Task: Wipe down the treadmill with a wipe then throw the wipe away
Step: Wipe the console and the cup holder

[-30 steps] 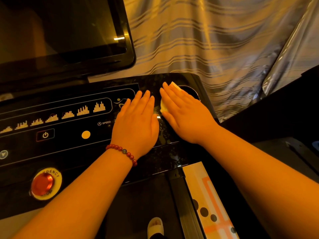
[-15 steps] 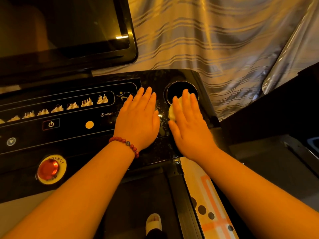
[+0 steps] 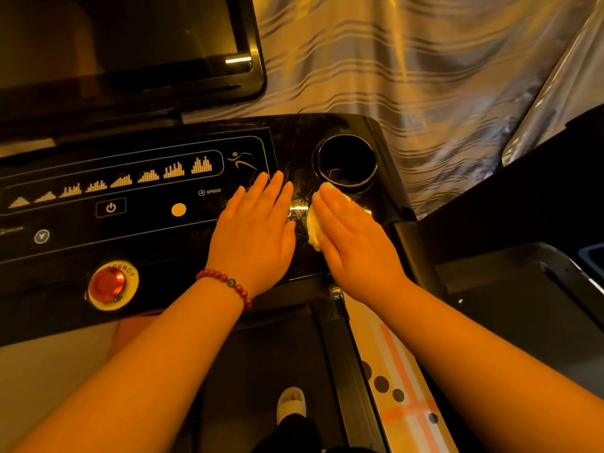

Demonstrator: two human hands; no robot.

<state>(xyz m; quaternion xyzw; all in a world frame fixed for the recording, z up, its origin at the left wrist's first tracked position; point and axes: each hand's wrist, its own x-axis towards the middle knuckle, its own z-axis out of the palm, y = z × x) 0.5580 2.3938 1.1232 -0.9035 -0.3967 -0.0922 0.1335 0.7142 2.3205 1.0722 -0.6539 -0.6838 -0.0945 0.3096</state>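
The right hand (image 3: 353,243), fingers straight and together, is pressing the wipe (image 3: 313,227) onto the treadmill console (image 3: 294,152), the left hand (image 3: 258,227) is lying flat alongside, so wiping seems midway, binning not yet done

Dim amber light tints everything. Glare glints on the glossy treadmill console (image 3: 294,152) just in front of the cup holder (image 3: 344,163). Up-left of it, the dark screen (image 3: 130,44) catches a streak. Edges bow.

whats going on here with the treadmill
A person is wiping the treadmill console. Their right hand presses a pale wipe flat on the glossy black surface just below the cup holder. The left hand rests flat beside it, holding nothing. The wipe has not yet been thrown away.
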